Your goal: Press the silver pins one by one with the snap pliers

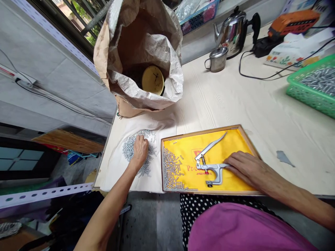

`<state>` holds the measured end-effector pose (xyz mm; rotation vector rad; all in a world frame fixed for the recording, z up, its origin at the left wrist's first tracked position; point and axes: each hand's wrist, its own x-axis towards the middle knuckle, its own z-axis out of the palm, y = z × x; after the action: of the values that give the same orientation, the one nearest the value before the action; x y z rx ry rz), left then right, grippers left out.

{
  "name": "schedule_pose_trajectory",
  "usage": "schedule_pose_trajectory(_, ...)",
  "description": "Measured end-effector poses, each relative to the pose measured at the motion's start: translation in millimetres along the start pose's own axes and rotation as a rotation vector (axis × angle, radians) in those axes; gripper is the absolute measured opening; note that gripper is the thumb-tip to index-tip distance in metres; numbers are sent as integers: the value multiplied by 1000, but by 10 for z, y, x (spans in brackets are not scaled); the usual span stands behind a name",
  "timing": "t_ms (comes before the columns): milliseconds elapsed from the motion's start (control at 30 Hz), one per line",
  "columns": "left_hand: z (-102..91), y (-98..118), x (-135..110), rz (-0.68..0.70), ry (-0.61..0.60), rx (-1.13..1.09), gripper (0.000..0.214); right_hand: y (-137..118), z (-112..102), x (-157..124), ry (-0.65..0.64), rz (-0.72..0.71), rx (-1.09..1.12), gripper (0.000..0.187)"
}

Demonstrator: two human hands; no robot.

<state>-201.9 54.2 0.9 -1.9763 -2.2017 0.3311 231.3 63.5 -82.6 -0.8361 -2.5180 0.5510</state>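
Observation:
My left hand [140,149] is over a heap of small metal pins [128,148] on a white cloth [111,176]. Its fingers are bent together and reach down into the heap; what they hold, if anything, is hidden. My right hand [243,166] rests over a yellow-bottomed tray [167,139], fingers closed on the handle end of silver hand-press pliers [215,167]. These pliers have a C-shaped jaw, a spring and a raised lever, and lie above the yellow surface. More small metal pins [171,170] lie scattered along the tray's left side.
A big open paper sack [123,104] with a yellow round container [152,81] inside stands behind the cloth. Further back are a metal kettle [232,35], a lidded cup [217,61] and a black cable [246,71]. A green basket [300,85] of metal pieces sits right.

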Motion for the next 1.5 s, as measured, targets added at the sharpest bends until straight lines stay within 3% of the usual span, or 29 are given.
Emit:
schedule_pose_trajectory(133, -177, 265, -282, 61, 139, -245, 28, -63, -82, 37, -39, -21, -88, 31)
schedule_pose_trajectory(267, -279, 962, -642, 254, 185, -607, 23, -90, -119, 62, -59, -23, -180, 30)
schedule_pose_trajectory(367, -224, 1442, -832, 340, 208, -630, 23, -95, -137, 72, -62, -22, -223, 31)
schedule_pose_trajectory(433, -160, 1609, -879, 349, 192, -560, 21, -97, -144, 76, -60, -25, -239, 31)
schedule_pose_trajectory(600, -167, 1627, -900, 348, -6, -274, 23, -99, -129, 79, -48, -17, -271, 28)
schedule_pose_trajectory(667, -231, 1618, -910, 286, -74, -289, 23, -102, -130, 81, -56, -5, -290, 25)
schedule_pose_trajectory(800, -334, 1702, -921, 39, -201, -785, 12, -112, -165, 81, -109, -39, -318, 18)
schedule_pose_trajectory(900, -361, 1818, -931, -259, -418, -1283, 28, -120, -189, 77, -132, -74, -322, 15)
schedule_pose_trajectory(967, -366, 1893, -942, -402, -500, -1465, 41, -127, -198, 74, -127, -85, -328, 15)
schedule_pose_trajectory(1300, -349, 2010, -1026, -507, -464, -1453, 44, -184, -277, 58, -54, -158, -341, 21)
schedule_pose_trajectory(1500, -308, 2038, -1050, -542, -452, -1439, 42, -188, -264, 57, -117, -136, -328, 21)
